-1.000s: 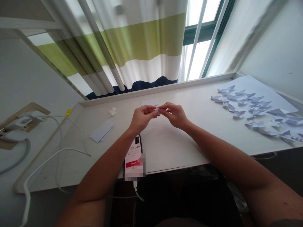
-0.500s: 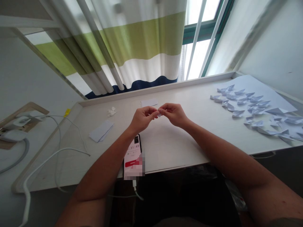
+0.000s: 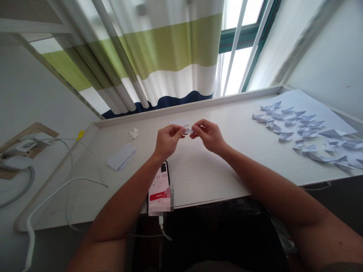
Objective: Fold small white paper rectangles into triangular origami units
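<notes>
The left hand (image 3: 169, 140) and the right hand (image 3: 209, 135) are both pinching, with their fingertips, one small folded white paper (image 3: 188, 131), which is held between them above the white desk (image 3: 215, 170). This desk has a raised rim (image 3: 246, 97) and carries many folded paper pieces (image 3: 308, 132) at the right, and a small stack of paper slips (image 3: 121, 158) at the left. Into the socket panel (image 3: 48, 132), at far left, white plugs (image 3: 24, 146) are inserted.

The small folded piece (image 3: 188, 131) seems to be matt white paper, like the creased shapes (image 3: 308, 119). The surface (image 3: 210, 177) is smooth, faintly wood-grained; the curtain (image 3: 172, 49) is cloth.
</notes>
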A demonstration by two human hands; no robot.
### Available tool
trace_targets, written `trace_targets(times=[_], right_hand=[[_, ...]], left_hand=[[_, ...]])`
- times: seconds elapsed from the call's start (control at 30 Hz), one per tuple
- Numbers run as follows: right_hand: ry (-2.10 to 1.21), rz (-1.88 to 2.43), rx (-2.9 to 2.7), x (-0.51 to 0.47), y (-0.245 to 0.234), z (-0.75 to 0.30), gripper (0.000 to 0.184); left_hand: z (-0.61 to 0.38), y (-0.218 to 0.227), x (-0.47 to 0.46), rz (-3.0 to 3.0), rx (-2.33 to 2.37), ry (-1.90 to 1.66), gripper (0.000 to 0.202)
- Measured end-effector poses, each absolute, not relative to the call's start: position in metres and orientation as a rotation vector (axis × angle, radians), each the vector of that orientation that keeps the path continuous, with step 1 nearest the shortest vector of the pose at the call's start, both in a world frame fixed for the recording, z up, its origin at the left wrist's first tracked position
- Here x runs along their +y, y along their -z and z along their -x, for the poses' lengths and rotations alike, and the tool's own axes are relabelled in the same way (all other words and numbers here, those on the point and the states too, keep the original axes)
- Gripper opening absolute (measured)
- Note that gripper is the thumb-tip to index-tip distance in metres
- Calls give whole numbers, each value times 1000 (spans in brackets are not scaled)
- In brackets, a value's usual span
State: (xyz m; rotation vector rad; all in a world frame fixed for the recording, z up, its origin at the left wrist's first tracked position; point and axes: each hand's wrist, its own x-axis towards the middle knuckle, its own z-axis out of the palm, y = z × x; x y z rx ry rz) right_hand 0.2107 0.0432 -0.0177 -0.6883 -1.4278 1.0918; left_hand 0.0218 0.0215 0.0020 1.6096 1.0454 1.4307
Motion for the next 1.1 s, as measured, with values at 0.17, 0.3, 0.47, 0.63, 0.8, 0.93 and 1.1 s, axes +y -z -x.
trace_targets(times=[0.17,0.3,0.47,0.63,0.8,0.93,1.1], right_hand=[[-1097,661,-1395,42,16,-211,54],[-1091,667,-1391,43,14,-213,55],[-1097,636,-1350,44,14,-215,51],[-1134,615,-1375,43,15,-213,50],[-1138,597,-1401,43,16,-214,46],[-1137,594,-1488,42,13,-218,43],[-1142,638,-1550,41,13,-218,48]], left_hand=[[-21,-5,21,-1634,1022,-1425,28],[-18,-8,19,-1865,1038,-1328,22],[-16,-7,19,-1881,1055,-1268,23],[-15,-4,21,-1859,1061,-1296,37],[-15,-4,21,-1820,1047,-1342,42],[-15,-4,20,-1906,1023,-1319,38],[-16,-6,18,-1969,1032,-1329,40]])
